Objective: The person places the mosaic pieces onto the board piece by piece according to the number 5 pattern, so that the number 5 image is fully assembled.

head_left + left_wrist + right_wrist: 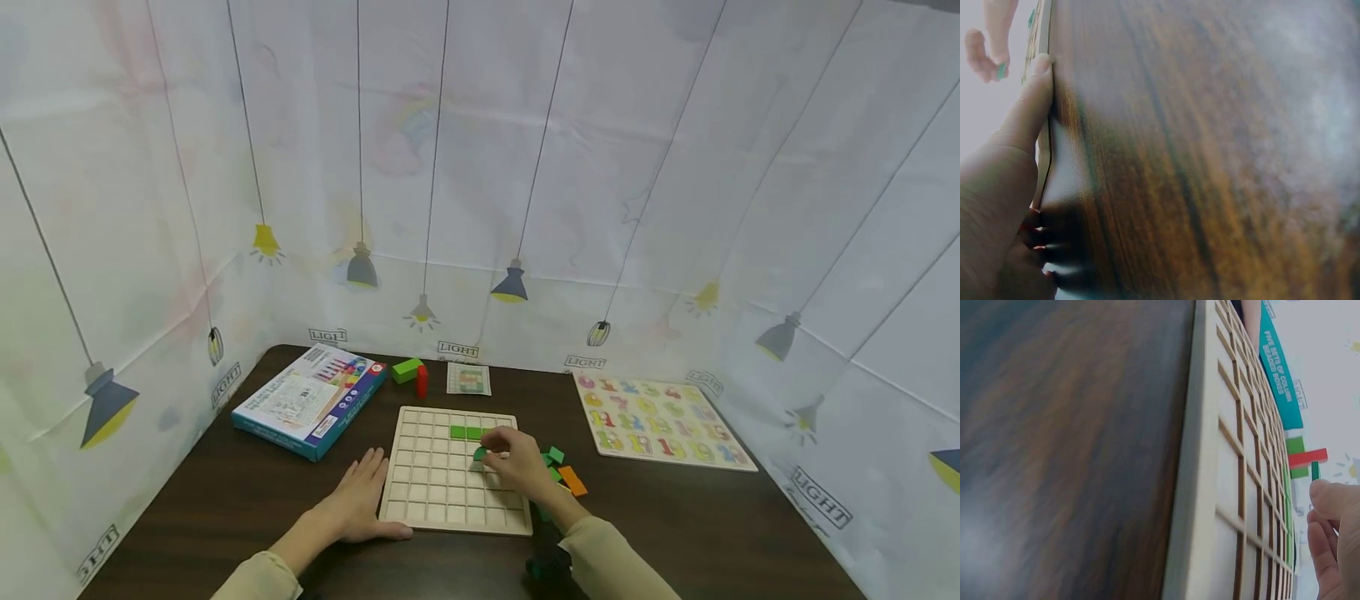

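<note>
Dark wooden counter [225, 492]: a small green wooden block [480, 453] is pinched by the right hand [517, 467] over the pale wooden grid board [427, 483], which is steadied by the flat, open left hand [360, 500].

"LIGHT" labels are printed along the lower edge of the white backdrop [480, 167]; they are legible behind the table at left [327, 336], centre [457, 349] and centre-right [585, 362]. The same word runs sideways on the left wall [98, 553] and on the right wall [821, 496].

The blue box [1279, 369] carries white lettering on its edge in the right wrist view, "FIVE SETS OF COLOR...", with the rest too blurred to read.

The number puzzle board [660, 421] has coloured numerals, too small to read for sure.
</note>
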`<act>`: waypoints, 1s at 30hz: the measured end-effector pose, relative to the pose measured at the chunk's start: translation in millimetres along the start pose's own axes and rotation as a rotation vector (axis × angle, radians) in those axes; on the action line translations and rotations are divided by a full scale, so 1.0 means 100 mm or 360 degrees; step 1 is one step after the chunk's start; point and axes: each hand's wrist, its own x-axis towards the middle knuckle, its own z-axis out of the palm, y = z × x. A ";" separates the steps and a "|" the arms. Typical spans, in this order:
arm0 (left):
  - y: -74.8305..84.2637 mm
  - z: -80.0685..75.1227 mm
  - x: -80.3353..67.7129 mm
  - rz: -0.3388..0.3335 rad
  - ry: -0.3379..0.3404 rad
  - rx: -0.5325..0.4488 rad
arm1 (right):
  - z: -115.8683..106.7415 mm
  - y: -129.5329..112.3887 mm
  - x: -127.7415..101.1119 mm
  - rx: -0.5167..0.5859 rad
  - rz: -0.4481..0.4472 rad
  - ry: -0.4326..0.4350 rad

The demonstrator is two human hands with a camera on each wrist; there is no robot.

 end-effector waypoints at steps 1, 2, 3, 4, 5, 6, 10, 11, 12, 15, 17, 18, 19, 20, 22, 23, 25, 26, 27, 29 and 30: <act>0.00 0.01 0.00 0.0002 0.0001 -0.0001 | 0.02 -0.01 0.02 0.0006 0.0015 -0.0004; -0.01 0.02 0.00 0.0003 0.0000 0.0000 | 0.05 -0.01 0.05 0.0012 0.0020 -0.0005; -0.01 0.02 0.00 0.0005 -0.0001 0.0000 | 0.08 -0.01 0.07 0.0016 0.0024 -0.0004; -0.01 0.03 0.00 0.0005 -0.0003 -0.0003 | 0.11 -0.01 0.09 0.0016 0.0024 -0.0003; -0.01 0.03 0.00 0.0005 -0.0003 -0.0006 | 0.14 0.00 0.12 0.0014 0.0025 -0.0001; -0.01 0.03 0.00 0.0002 -0.0003 -0.0007 | 0.17 0.00 0.14 0.0010 0.0028 0.0001; -0.02 0.03 -0.02 -0.0009 -0.0001 -0.0009 | 0.27 0.01 0.24 0.0020 0.0037 -0.0009; -0.03 0.03 -0.02 -0.0012 -0.0001 -0.0008 | 0.29 0.01 0.26 0.0024 0.0050 -0.0014; -0.03 0.03 -0.02 -0.0013 -0.0002 -0.0011 | 0.32 0.01 0.28 0.0017 0.0067 -0.0021; -0.03 0.02 -0.03 -0.0012 -0.0003 -0.0020 | 0.37 0.01 0.35 0.0012 0.0146 -0.0037; -0.04 0.02 -0.04 -0.0009 -0.0006 -0.0017 | 0.40 0.00 0.39 -0.0005 0.0170 -0.0036; -0.04 0.02 -0.04 -0.0008 -0.0006 -0.0017 | 0.41 0.00 0.42 -0.0020 0.0177 -0.0033; -0.04 0.02 -0.04 -0.0009 -0.0004 -0.0015 | 0.42 0.00 0.45 -0.0021 0.0179 -0.0027; -0.04 0.02 -0.04 -0.0008 -0.0003 -0.0010 | 0.44 0.01 0.47 -0.0030 0.0177 -0.0020; -0.04 0.01 -0.03 -0.0009 -0.0001 -0.0007 | 0.45 0.01 0.52 -0.0027 0.0164 -0.0008; -0.04 0.01 -0.03 -0.0009 0.0000 -0.0007 | 0.46 0.02 0.54 -0.0021 0.0155 -0.0003; -0.04 0.01 -0.02 -0.0008 0.0001 -0.0007 | 0.47 0.02 0.58 -0.0009 0.0154 0.0002; -0.04 0.01 -0.02 -0.0004 0.0001 -0.0003 | 0.48 0.03 0.60 -0.0011 0.0157 0.0004; -0.04 0.01 -0.01 -0.0001 0.0003 -0.0003 | 0.48 0.03 0.61 -0.0011 0.0164 0.0007; -0.05 0.02 -0.01 0.0005 0.0011 0.0008 | 0.49 0.04 0.65 -0.0036 0.0167 0.0009; -0.05 0.02 -0.01 0.0008 0.0016 0.0010 | 0.50 0.04 0.66 -0.0043 0.0176 0.0010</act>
